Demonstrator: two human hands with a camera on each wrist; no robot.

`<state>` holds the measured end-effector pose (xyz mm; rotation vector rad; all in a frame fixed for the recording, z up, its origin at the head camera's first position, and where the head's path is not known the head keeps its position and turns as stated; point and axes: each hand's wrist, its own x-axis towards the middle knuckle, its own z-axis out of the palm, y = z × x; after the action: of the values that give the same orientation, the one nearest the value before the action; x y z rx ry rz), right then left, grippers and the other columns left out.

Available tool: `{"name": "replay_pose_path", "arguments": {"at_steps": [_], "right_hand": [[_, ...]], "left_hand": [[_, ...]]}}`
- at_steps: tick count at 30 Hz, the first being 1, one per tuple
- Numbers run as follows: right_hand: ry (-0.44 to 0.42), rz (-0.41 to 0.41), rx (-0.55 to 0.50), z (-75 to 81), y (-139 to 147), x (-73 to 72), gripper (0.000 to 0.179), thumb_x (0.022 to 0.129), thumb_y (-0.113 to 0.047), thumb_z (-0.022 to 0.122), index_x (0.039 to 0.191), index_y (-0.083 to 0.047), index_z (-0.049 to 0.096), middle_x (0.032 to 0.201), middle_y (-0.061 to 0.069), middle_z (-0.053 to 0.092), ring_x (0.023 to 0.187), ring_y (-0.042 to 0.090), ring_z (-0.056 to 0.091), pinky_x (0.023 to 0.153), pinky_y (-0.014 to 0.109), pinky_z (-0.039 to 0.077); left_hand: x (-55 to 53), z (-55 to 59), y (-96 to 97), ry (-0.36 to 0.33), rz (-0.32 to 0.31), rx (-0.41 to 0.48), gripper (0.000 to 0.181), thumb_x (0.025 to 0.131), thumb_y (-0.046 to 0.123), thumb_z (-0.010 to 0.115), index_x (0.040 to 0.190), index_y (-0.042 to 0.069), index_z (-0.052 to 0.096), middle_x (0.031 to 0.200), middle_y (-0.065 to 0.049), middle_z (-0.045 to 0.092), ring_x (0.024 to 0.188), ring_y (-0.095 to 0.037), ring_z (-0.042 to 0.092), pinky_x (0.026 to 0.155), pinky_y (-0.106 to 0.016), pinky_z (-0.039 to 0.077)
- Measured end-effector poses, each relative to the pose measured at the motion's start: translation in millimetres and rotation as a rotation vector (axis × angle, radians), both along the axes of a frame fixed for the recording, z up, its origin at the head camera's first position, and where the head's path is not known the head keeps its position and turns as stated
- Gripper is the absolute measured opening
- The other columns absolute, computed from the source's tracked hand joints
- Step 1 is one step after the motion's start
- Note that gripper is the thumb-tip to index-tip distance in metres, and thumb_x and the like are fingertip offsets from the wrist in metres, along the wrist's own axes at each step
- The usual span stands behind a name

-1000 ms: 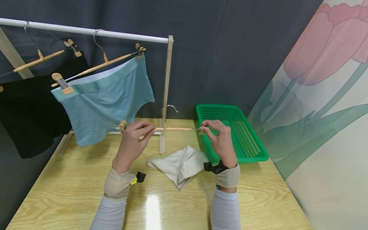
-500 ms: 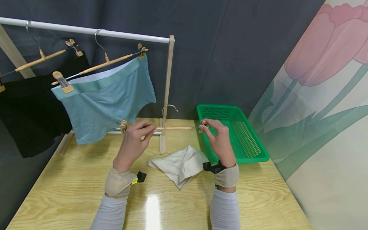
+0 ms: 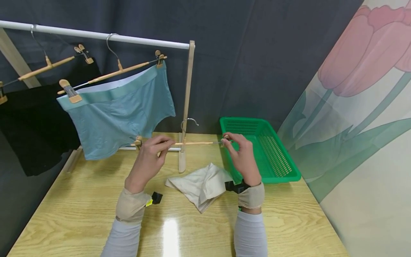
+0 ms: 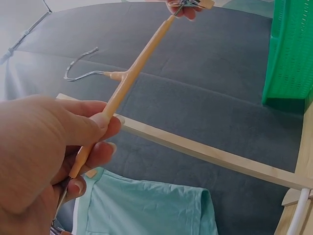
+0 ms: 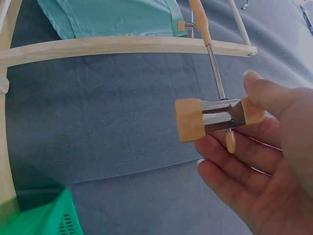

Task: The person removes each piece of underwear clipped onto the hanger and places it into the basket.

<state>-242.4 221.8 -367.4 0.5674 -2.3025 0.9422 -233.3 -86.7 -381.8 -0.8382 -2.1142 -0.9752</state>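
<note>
A wooden clip hanger (image 3: 202,143) is held level over the table, its metal hook pointing up. My left hand (image 3: 150,157) grips the left part of its bar between thumb and fingers, as the left wrist view shows. At the other end my right hand (image 3: 243,157) pinches the sliding clip (image 5: 217,117), thumb on one handle and fingers behind. No fabric is in that clip. The left clip (image 3: 138,141) sits beside my left hand. Below the hanger lies a crumpled off-white cloth (image 3: 205,184) on the table.
A rack with a white rail (image 3: 74,33) stands at the back left. Light-blue boxer briefs (image 3: 118,114) and a black garment (image 3: 38,121) hang from it on clip hangers. A green basket (image 3: 293,176) stands at the right on the wooden table (image 3: 199,235).
My right hand has shifted slightly left along with the right clip, while my left hand has stayed nearly in place on the bar. The cloth has not moved.
</note>
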Motion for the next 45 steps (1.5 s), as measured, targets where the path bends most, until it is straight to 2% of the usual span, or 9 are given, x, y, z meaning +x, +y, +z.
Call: {"name": "replay_pose_path", "arguments": {"at_steps": [4,12,17,22,26,31,32,40,45], "right_hand": [[-0.007,0.005,-0.017,-1.1,-6.0,-2.4,0.029,0.102,-0.018,0.064,0.125,-0.003,0.071,0.105,0.013,0.072,0.097,0.029,0.065,0.086,0.05,0.053],[-0.015,0.081,-0.164,-12.5,-26.8,-13.2,0.036,0.109,-0.019,0.048,0.135,-0.001,0.064,0.125,0.018,0.069,0.121,0.034,0.061,0.102,0.051,0.047],[-0.084,0.058,-0.231,-18.9,-37.3,-27.6,0.038,0.11,-0.021,0.046,0.138,0.0,0.061,0.128,0.019,0.068,0.125,0.033,0.059,0.105,0.049,0.045],[-0.159,0.079,-0.189,-24.7,-50.8,-50.3,0.041,0.11,-0.022,0.045,0.142,0.002,0.055,0.135,0.022,0.062,0.125,0.035,0.058,0.103,0.051,0.047],[-0.15,0.119,-0.244,-21.5,-64.5,-63.9,0.039,0.11,-0.019,0.045,0.139,0.004,0.058,0.132,0.023,0.064,0.12,0.039,0.061,0.099,0.051,0.049],[-0.175,0.163,-0.323,-19.0,-80.8,-82.7,0.036,0.106,-0.013,0.054,0.138,0.004,0.059,0.131,0.024,0.064,0.117,0.038,0.065,0.098,0.05,0.052],[-0.179,0.161,-0.316,-22.8,-82.9,-89.8,0.038,0.105,-0.014,0.057,0.138,0.003,0.058,0.132,0.023,0.064,0.117,0.035,0.066,0.098,0.048,0.053],[-0.173,0.167,-0.278,-24.0,-106.6,-115.8,0.048,0.1,-0.01,0.066,0.144,0.002,0.053,0.14,0.024,0.053,0.125,0.045,0.057,0.095,0.055,0.054],[-0.176,0.171,-0.293,-26.7,-114.8,-126.3,0.044,0.099,-0.008,0.066,0.14,0.004,0.055,0.132,0.025,0.06,0.12,0.042,0.06,0.095,0.053,0.054]], "left_hand": [[3.4,1.6,-4.8,-0.003,0.013,0.006,0.028,0.089,-0.013,0.069,0.11,0.002,0.078,0.103,-0.012,0.072,0.092,-0.029,0.067,0.075,-0.04,0.054],[9.4,-6.9,-25.6,0.012,0.095,-0.009,0.03,0.087,-0.016,0.069,0.109,0.002,0.079,0.102,-0.013,0.073,0.089,-0.031,0.068,0.074,-0.043,0.054],[11.9,-6.9,-38.3,0.033,0.126,-0.005,0.03,0.085,-0.018,0.07,0.106,0.0,0.079,0.098,-0.013,0.073,0.087,-0.032,0.068,0.074,-0.044,0.054],[11.1,0.3,-47.4,0.07,0.165,-0.017,0.028,0.084,-0.019,0.07,0.102,0.0,0.08,0.095,-0.015,0.073,0.083,-0.034,0.068,0.074,-0.046,0.053],[11.9,7.3,-56.6,0.086,0.213,-0.038,0.029,0.083,-0.02,0.069,0.102,0.0,0.08,0.094,-0.016,0.073,0.08,-0.035,0.067,0.072,-0.047,0.052],[17.0,17.8,-70.9,0.064,0.261,-0.062,0.028,0.086,-0.018,0.068,0.105,-0.001,0.079,0.097,-0.017,0.073,0.081,-0.035,0.066,0.071,-0.047,0.05],[18.1,20.1,-73.7,0.059,0.272,-0.068,0.028,0.086,-0.017,0.068,0.106,-0.001,0.079,0.097,-0.017,0.073,0.081,-0.035,0.066,0.071,-0.047,0.049],[18.5,33.0,-91.1,0.054,0.332,-0.1,0.024,0.088,-0.015,0.067,0.106,-0.004,0.078,0.099,-0.019,0.072,0.081,-0.036,0.064,0.07,-0.049,0.048],[19.6,40.3,-97.4,0.059,0.354,-0.117,0.025,0.086,-0.015,0.067,0.106,-0.004,0.077,0.099,-0.02,0.071,0.085,-0.039,0.065,0.074,-0.052,0.049]]}}
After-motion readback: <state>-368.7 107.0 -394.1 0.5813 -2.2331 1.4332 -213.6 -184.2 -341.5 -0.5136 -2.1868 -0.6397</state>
